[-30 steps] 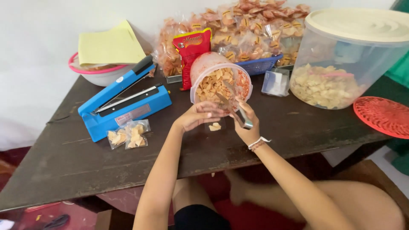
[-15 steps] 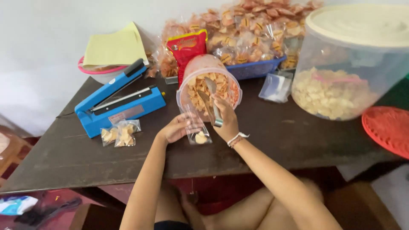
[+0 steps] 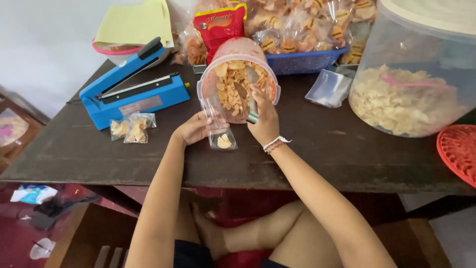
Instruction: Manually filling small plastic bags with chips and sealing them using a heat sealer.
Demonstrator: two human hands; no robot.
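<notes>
On a dark wooden surface (image 3: 342,164), a tilted clear plastic tub of orange chips (image 3: 238,84) lies at twelve o'clock from both hands. The filling step looks under way: the right hand (image 3: 264,121), fingers closed round a metal scoop (image 3: 250,97), digs into the tub; the scoop would then need tipping into the small clear plastic bag (image 3: 220,130), pinched upright by the left hand (image 3: 194,128) at nine o'clock.

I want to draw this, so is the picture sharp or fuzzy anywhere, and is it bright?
Head view: soft, even daylight, no hard shadows. The right hand with its metal tongs and the left hand holding the small clear bag look fairly sharp. The big clear tub at the right edge looks stretched and slightly soft. The bag shows faint glare.
</notes>
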